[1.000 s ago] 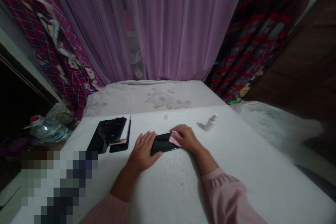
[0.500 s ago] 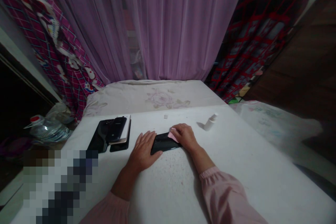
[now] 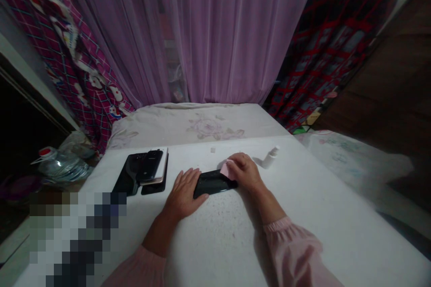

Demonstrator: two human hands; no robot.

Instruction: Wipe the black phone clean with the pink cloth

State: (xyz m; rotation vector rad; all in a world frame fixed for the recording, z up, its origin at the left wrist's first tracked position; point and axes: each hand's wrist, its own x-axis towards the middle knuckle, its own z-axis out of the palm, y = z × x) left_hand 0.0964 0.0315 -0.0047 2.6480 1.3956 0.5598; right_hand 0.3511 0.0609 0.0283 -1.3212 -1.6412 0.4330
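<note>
– right hand (image 3: 247, 172): fingers pinched on a pink cloth (image 3: 226, 171); left hand (image 3: 183, 193): splayed against the left end of the smartphone (image 3: 212, 184).
– its appearance?
– glossy black, slim, rectangular; flat on the white tabletop (image 3: 323, 215), between both hands.

You've room near-right of your right hand (image 3: 248, 174); slim white plastic bottle (image 3: 270, 158) blocks far-right, rectangular black-and-white phone stack (image 3: 152, 167) far-left.

Phone (image 3: 215, 184) on table (image 3: 319, 210) — bottle (image 3: 270, 158) right (behind)
</note>
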